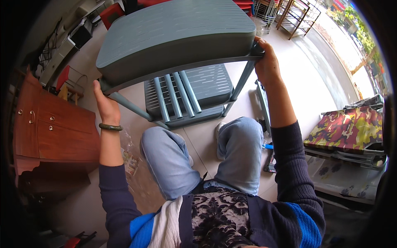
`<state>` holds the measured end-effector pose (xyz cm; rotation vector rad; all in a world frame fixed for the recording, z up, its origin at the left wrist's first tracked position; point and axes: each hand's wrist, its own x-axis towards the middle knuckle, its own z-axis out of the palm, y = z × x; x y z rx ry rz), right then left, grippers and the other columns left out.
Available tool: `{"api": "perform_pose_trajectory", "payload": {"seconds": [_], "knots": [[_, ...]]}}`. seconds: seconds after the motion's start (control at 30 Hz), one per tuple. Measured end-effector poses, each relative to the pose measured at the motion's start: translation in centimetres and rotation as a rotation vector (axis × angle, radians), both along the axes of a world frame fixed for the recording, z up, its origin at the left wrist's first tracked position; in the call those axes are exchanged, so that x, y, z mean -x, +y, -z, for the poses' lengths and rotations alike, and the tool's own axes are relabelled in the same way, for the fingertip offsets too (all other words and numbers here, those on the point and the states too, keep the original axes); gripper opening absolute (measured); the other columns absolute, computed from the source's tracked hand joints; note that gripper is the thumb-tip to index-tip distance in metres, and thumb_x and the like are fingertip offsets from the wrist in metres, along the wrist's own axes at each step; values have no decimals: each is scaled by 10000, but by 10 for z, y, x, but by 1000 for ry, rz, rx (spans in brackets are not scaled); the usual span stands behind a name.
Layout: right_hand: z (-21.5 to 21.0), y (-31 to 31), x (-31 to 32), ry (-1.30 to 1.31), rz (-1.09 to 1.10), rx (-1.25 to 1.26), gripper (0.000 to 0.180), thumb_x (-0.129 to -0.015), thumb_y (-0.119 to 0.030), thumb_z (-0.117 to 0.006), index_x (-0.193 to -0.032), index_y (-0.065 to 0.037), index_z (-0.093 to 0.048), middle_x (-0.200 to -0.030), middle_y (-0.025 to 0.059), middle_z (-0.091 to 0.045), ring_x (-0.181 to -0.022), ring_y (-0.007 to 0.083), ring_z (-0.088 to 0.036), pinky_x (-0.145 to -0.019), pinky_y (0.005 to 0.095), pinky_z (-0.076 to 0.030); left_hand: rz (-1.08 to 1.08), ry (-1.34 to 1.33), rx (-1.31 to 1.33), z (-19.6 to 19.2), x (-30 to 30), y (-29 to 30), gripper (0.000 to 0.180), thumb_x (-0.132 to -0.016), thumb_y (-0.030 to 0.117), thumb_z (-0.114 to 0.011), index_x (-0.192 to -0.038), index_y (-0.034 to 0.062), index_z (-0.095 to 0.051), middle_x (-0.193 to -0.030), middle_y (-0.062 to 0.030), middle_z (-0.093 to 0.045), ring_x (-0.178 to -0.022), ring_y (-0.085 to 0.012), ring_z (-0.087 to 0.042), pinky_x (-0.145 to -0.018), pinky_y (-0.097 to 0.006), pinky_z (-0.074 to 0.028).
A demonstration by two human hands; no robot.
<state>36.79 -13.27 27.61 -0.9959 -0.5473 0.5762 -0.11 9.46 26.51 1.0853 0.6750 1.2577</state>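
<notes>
Between my two hands, at the twelve o'clock half of the view, hangs a grey-green plastic shelf rack [178, 33], its broad ribbed top tier tilted toward me above my knees. My left hand [105, 105] sits at about nine o'clock from the rack's middle, fingers wrapped around the near left corner where a slanted leg post [128, 106] meets the top tier; a dark green bangle [110, 127] circles that wrist. My right hand [266, 62] is at about three o'clock, clenched over the near right corner, thumb on the edge of the tier and fingers curled over the socket above the right leg post [244, 78]. Both hands are grasping the rack, neither is loose.

Under the top tier, toward six o'clock of it, a lower slatted tier [206, 84] shows, with three spare pale grey-green posts [178, 97] lying side by side across it. My knees in light blue jeans [240, 153] rise just below that tier, well inside the span of my arms.

Off at nine o'clock of the view a reddish wooden cabinet [53, 132] with small metal handles stands on the tiled floor [314, 78]. At four o'clock a folded cushion in a red, yellow and green camouflage print [345, 128] rests on a stack of flat goods. At one o'clock metal wire racks [295, 14] stand near the open shopfront.
</notes>
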Motion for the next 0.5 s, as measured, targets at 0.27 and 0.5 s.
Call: {"api": "perform_pose_trajectory", "payload": {"seconds": [0.27,0.5], "knots": [[-9,-3,6,6,23,2,413,-910,-291,-517,-1196,5,-540,-1100,135,-597,-1006,211,-558,-959,351,-401,-45,-38,-22,1,-2,4,500,-952,503,-440,-1214,84,-511,-1191,-21,-527,-1101,-151,-456,-979,-324,-326],[-8,0,15,67,125,-41,306,-901,-225,-502,-1120,-20,-566,-1047,117,-599,-985,220,-559,-947,349,-413,-50,-80,12,0,-3,0,479,-933,482,-488,-1205,89,-523,-1196,-28,-525,-1131,-151,-450,-1008,-320,-312]]}}
